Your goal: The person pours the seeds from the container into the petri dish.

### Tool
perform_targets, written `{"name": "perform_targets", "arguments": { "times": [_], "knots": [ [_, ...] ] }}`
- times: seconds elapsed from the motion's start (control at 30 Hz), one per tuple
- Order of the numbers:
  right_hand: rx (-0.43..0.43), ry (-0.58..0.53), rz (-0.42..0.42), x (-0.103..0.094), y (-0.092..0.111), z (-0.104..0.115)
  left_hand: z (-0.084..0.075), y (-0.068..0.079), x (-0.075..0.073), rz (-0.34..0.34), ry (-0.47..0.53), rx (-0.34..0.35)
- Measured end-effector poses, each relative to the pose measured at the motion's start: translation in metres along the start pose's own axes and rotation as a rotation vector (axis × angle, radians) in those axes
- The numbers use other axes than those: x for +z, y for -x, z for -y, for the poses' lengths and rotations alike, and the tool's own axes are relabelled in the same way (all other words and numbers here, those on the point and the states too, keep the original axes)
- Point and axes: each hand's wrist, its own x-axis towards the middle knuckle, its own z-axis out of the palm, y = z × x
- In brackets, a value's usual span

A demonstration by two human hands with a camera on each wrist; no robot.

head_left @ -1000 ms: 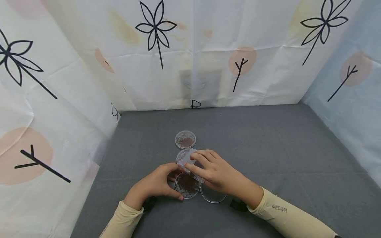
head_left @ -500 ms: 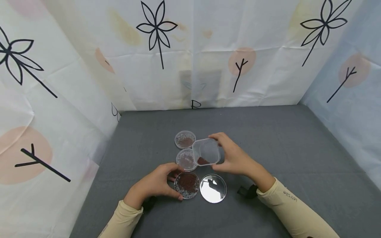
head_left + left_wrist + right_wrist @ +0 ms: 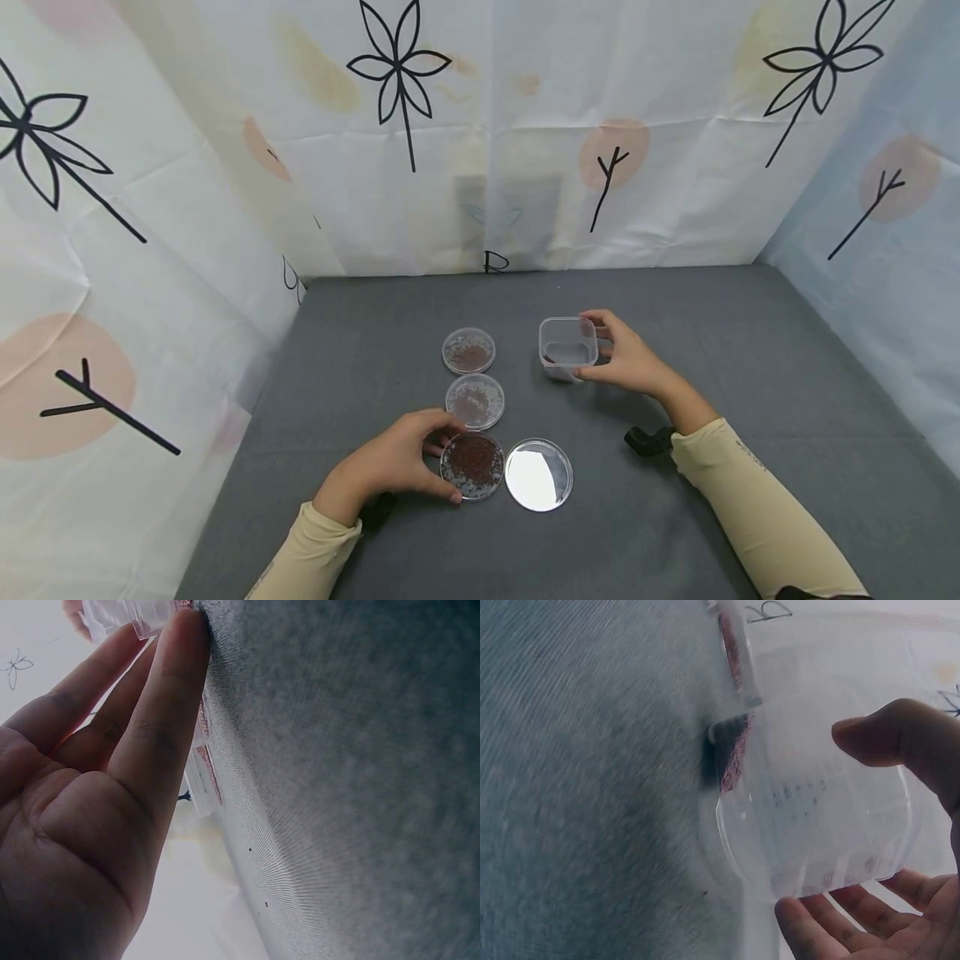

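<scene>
My left hand (image 3: 397, 460) holds the sides of a round clear petri dish (image 3: 474, 465) with brown granules spread in it, thumb at the near rim and fingers behind. A square clear plastic tub (image 3: 567, 340) is gripped by my right hand (image 3: 632, 360), back right of the dishes and low over the grey cloth. In the right wrist view, a little of the reddish-brown granules (image 3: 736, 757) shows along the tub (image 3: 817, 802). Beside the held dish lies a shiny round clear petri dish part (image 3: 538, 477) with no granules in it.
Two covered-looking petri dishes with brown granules stand in a line behind the held one: a middle dish (image 3: 475, 402) and a far dish (image 3: 468, 351). Grey cloth (image 3: 720, 358) covers the table, and patterned white sheets (image 3: 525, 83) hang around it.
My right hand has brought the tub from a tilt over the near dish to upright, away to the back right. The left hand keeps its hold; the granules in its dish now show fully.
</scene>
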Motion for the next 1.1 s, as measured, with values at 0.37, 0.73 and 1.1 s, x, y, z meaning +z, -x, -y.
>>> {"name": "perform_targets", "arguments": {
  "times": [0.37,0.73,1.1],
  "knots": [
    [-0.006,0.095,-0.015,0.0,0.005,-0.012,0.0,0.0,0.002,0.008,-0.005,-0.003],
    [-0.478,0.357,-0.039,0.022,0.034,0.039,0.0,0.002,-0.001,-0.002,0.015,-0.006],
    [-0.244,0.451,0.477,0.052,0.064,0.043,-0.002,0.0,-0.002,0.004,0.03,-0.012]
  ]
}}
